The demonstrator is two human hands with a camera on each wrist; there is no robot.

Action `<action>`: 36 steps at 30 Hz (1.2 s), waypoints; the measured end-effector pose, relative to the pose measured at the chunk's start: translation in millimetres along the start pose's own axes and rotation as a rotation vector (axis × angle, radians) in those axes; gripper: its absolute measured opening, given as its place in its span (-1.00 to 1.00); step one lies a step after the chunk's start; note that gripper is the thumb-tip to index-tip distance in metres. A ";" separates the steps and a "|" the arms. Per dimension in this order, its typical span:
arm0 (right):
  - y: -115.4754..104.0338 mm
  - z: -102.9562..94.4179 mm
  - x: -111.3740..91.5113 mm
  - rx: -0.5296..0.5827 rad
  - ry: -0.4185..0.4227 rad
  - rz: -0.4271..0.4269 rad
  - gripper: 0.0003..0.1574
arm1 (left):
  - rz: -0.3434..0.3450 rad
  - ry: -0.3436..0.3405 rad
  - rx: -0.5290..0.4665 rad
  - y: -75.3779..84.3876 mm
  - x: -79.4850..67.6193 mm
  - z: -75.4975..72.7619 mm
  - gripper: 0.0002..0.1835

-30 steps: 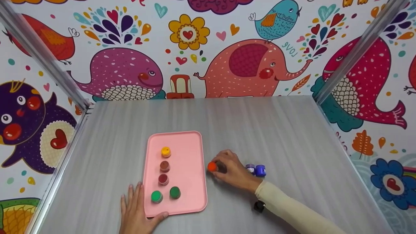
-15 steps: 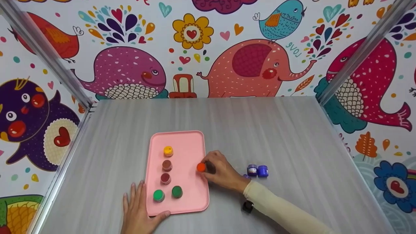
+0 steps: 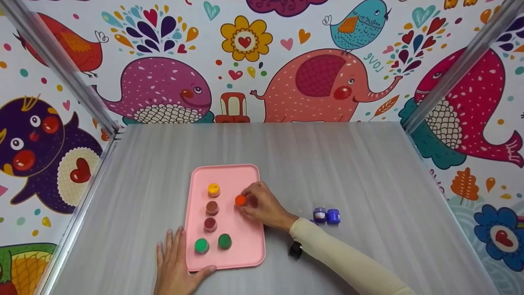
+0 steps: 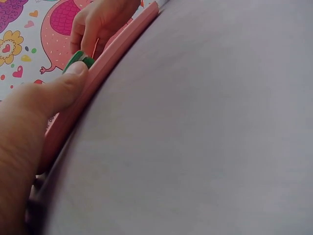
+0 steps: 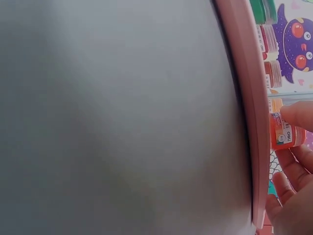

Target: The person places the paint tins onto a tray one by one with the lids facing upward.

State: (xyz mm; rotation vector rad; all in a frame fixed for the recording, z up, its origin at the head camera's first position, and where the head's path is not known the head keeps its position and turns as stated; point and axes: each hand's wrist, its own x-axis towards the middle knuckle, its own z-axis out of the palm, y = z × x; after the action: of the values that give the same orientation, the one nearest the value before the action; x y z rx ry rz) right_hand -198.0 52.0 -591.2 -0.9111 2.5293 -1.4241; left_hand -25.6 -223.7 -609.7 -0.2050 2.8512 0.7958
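My right hand (image 3: pixel 264 207) pinches a small orange paint jar (image 3: pixel 240 200) between thumb and fingers over the right half of a pink tray (image 3: pixel 245 250). In the right wrist view the label of that orange jar (image 5: pixel 283 134) shows beside the tray's rim. Flat along the tray's near left corner lies my left hand (image 3: pixel 176 262), fingers straight at the side and thumb on the near rim. On the tray stand a yellow jar (image 3: pixel 213 189), a brown jar (image 3: pixel 212 208), a dark red jar (image 3: pixel 210 224), a light green jar (image 3: pixel 201 246) and a dark green jar (image 3: pixel 224 241).
Right of the tray, on the grey table (image 3: pixel 368 164), are a purple jar (image 3: pixel 319 215) and a blue-violet jar (image 3: pixel 333 216) side by side. Another purple piece peeks out beside the right sleeve (image 3: pixel 339 250). Metal posts and patterned walls bound the table.
My right hand has carried the orange jar leftward, from beside the tray across its right rim to over the tray. The left hand stays at the tray's corner; the view has shifted slightly.
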 end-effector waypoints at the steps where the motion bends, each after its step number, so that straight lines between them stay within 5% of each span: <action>1: 0.2 1.4 3.3 0.003 0.000 0.008 -0.61 | 0.000 -0.002 -0.003 -0.1 0.1 -0.3 0.66; 20: -0.9 11.6 64.2 0.009 0.053 0.069 -0.61 | 0.024 0.012 -0.039 -0.8 -1.1 2.3 0.60; 36: 4.5 24.7 99.7 -0.052 -0.003 0.104 -0.58 | -0.007 -0.030 -0.051 -1.3 1.2 -2.9 0.65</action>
State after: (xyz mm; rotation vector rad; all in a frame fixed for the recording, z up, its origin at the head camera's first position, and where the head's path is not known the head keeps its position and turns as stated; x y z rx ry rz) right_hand -272.4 -18.8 -588.9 -0.7761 2.5811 -1.3323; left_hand -27.0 -226.5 -608.2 -0.2084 2.8026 0.8632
